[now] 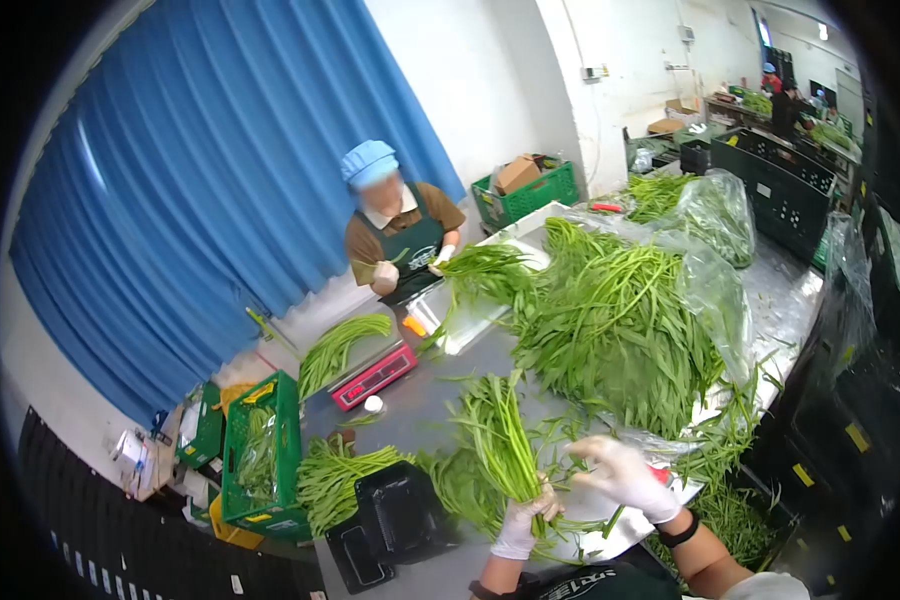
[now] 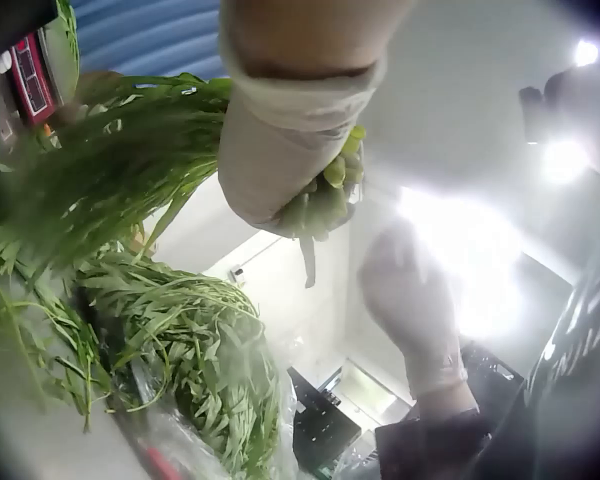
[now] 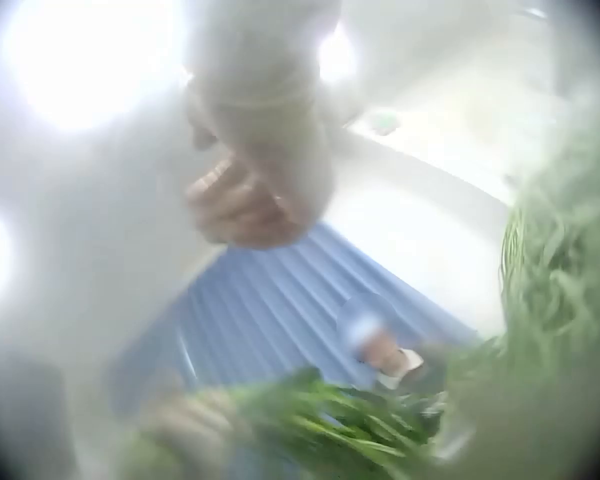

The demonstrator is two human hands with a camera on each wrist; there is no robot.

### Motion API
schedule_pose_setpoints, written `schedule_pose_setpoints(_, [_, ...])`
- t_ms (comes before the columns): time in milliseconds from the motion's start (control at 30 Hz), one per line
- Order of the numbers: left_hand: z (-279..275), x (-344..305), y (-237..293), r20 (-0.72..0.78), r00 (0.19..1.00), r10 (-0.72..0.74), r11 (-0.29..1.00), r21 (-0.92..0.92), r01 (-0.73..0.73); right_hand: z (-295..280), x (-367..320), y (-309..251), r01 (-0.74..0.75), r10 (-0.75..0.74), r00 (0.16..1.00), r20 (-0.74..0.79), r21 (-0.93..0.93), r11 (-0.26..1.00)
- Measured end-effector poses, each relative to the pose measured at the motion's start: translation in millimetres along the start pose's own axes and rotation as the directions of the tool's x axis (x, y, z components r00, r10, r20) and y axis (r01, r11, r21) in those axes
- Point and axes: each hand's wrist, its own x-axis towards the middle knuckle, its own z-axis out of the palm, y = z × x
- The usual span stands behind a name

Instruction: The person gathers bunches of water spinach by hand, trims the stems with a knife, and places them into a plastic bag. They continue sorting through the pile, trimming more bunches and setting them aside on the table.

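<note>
My gloved left hand grips a bunch of long-stemmed leafy greens by the stems, leaves pointing away from me over the metal table. In the left wrist view, cut stem ends stick out past the curled fingers. To its right is my gloved right hand, raised with loosely bent fingers and nothing in them. The right wrist view shows this right hand blurred, apart from the bunch. A large heap of the same greens lies beyond both hands.
Black plastic trays and more greens lie at the left. A red scale bears greens near another person across the table. Green crates stand beyond the left edge; clear plastic bags lie right of the heap.
</note>
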Motion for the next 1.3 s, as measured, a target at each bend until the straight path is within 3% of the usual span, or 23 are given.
schedule_pose_setpoints(67, [-2, -2, 0, 0.021, 1.000, -0.021, 1.000, -0.023, 0.021, 14, -5, 11, -0.101, 0.127, 0.944, 0.304, -0.101, 0.990])
schedule_pose_setpoints(233, [-12, -4, 4, 0.061, 0.997, -0.038, 0.999, -0.001, 0.038, 0, -22, 15, 0.115, -0.010, 0.963, 0.271, -0.375, 0.920])
schedule_pose_setpoints(300, [-14, -1, 5, 0.013, 1.000, -0.022, 1.000, 0.016, 0.022, -35, -33, -1, 0.009, -0.088, 0.892, 0.444, 0.178, 0.984])
schedule_pose_setpoints(333, [-15, -1, 6, -0.037, 0.999, -0.010, 0.999, 0.032, 0.011, -43, -74, 25, 0.011, 0.163, 0.876, 0.453, -0.356, 0.934])
schedule_pose_setpoints(367, [-11, 0, 9, -0.037, 0.999, -0.008, 0.999, 0.032, 0.009, -45, -110, 45, 0.028, 0.382, 0.864, 0.329, -0.788, 0.615])
schedule_pose_setpoints(400, [-4, 2, 12, -0.077, 0.997, -0.003, 0.980, 0.196, 0.018, -48, -98, 39, 0.028, 0.381, 0.864, 0.327, -0.789, 0.614])
schedule_pose_setpoints(433, [2, 3, 10, -0.113, 0.994, 0.004, 0.935, 0.353, 0.036, -54, -75, 24, -0.172, 0.294, 0.907, 0.301, -0.374, 0.912])
schedule_pose_setpoints(467, [5, 3, 4, -0.104, 0.995, -0.007, 0.934, 0.354, 0.043, -58, -52, 7, -0.277, 0.239, 0.946, 0.218, 0.163, 0.947])
schedule_pose_setpoints(500, [8, 5, -2, -0.132, 0.991, 0.019, 0.867, 0.497, 0.050, -54, -39, -5, -0.238, 0.230, 0.968, 0.101, 0.658, 0.714])
schedule_pose_setpoints(567, [14, 8, -11, -0.133, 0.991, 0.033, 0.769, 0.637, 0.060, -12, -20, 6, -0.004, 0.005, 0.998, -0.060, 0.018, 1.000])
schedule_pose_setpoints(633, [18, 7, -17, 0.067, 0.944, 0.324, 0.220, 0.965, -0.144, 40, -26, 30, -0.084, 0.110, 0.983, -0.149, 0.170, 0.982])
schedule_pose_setpoints(667, [0, 9, -31, 0.013, 0.972, 0.235, 0.058, 0.998, -0.028, 55, -22, 36, -0.094, 0.124, 0.977, -0.173, 0.172, 0.981])
schedule_pose_setpoints(767, [20, 6, -17, -0.058, 0.996, 0.071, -0.049, 0.997, 0.062, 80, -22, 62, -0.503, 0.549, 0.833, 0.071, 0.513, 0.696])
schedule_pose_setpoints(800, [12, 4, -12, -0.018, 0.997, -0.077, 0.245, 0.969, 0.037, 82, -26, 76, -0.465, 0.506, 0.850, 0.144, 0.656, 0.595])
schedule_pose_setpoints(833, [1, 2, -12, -0.014, 0.996, -0.092, 0.237, 0.971, 0.036, 83, -31, 86, -0.426, 0.447, 0.870, 0.209, 0.775, 0.466])
schedule_pose_setpoints(900, [-25, 3, -19, -0.014, 0.930, -0.368, 0.779, 0.541, 0.316, 77, -38, 88, -0.450, 0.436, 0.856, 0.278, 0.816, 0.363])
schedule_pose_setpoints(933, [-35, 3, -18, 0.042, 0.828, -0.559, 0.808, 0.255, 0.532, 68, -39, 75, -0.422, 0.407, 0.872, 0.272, 0.840, 0.342])
schedule_pose_setpoints(1033, [-26, -4, -36, 0.280, 0.704, -0.653, 0.752, 0.126, 0.647, 59, -45, 73, -0.482, 0.390, 0.861, 0.326, 0.766, 0.425])
schedule_pose_setpoints(1100, [-20, -6, -45, 0.068, 0.793, -0.606, 0.785, 0.211, 0.582, 50, -47, 74, -0.640, 0.434, 0.757, 0.488, 0.686, 0.346])
schedule_pose_setpoints(1133, [-21, -3, -49, 0.110, 0.774, -0.624, 0.776, 0.206, 0.596, 56, -49, 79, -0.539, 0.501, 0.828, 0.252, 0.603, 0.588])
schedule_pose_setpoints(1167, [-21, -1, -52, 0.152, 0.753, -0.640, 0.766, 0.202, 0.610, 52, -53, 79, -0.538, 0.507, 0.826, 0.245, 0.609, 0.583])
schedule_pose_setpoints(1233, [-9, -4, -55, 0.103, 0.765, -0.636, 0.767, 0.192, 0.612, 27, -52, 60, -0.454, 0.463, 0.885, -0.052, -0.317, 0.833])
schedule_pose_setpoints(1300, [-6, -7, -59, -0.037, 0.836, -0.547, 0.820, 0.175, 0.544, 27, -60, 65, -0.407, 0.376, 0.913, -0.157, -0.308, 0.860])
